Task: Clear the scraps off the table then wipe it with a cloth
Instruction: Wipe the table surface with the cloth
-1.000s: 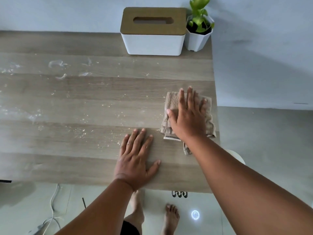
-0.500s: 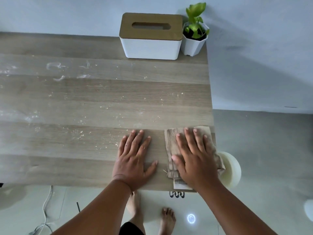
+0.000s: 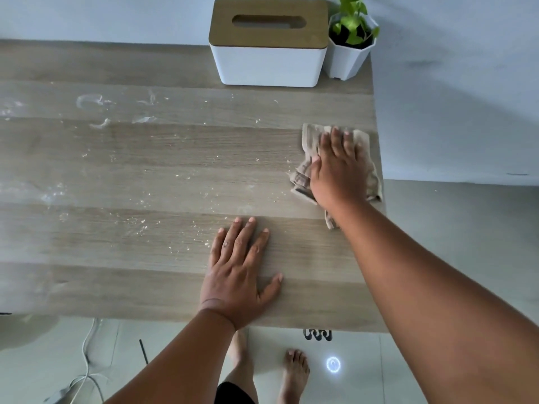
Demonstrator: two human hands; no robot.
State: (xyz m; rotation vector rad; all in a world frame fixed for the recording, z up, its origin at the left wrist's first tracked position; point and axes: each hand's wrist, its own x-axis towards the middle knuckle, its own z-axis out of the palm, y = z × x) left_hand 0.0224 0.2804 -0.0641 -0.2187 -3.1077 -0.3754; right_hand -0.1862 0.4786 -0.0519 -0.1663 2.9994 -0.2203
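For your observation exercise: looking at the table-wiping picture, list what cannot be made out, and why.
- Head view: most of the cloth is hidden under the right hand.
- Table: left part cut off by the frame edge.
- White specks: too small to identify.
- Tissue box: contents hidden by its lid.

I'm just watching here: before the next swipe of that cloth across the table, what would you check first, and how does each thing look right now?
1. Cloth under the right hand, flat on the table: ok.
2. Left hand resting flat, clear of the cloth: ok.
3. Cloth fully on the table: not ok, its right edge hangs past the table's side.
4. Crumbs still to wipe, left of the cloth: not ok, many remain, plus white smears farther back.
5. Tissue box and potted plant out of the cloth's way: ok, they stand at the back edge.
6. Cloth clean enough underneath: cannot tell.
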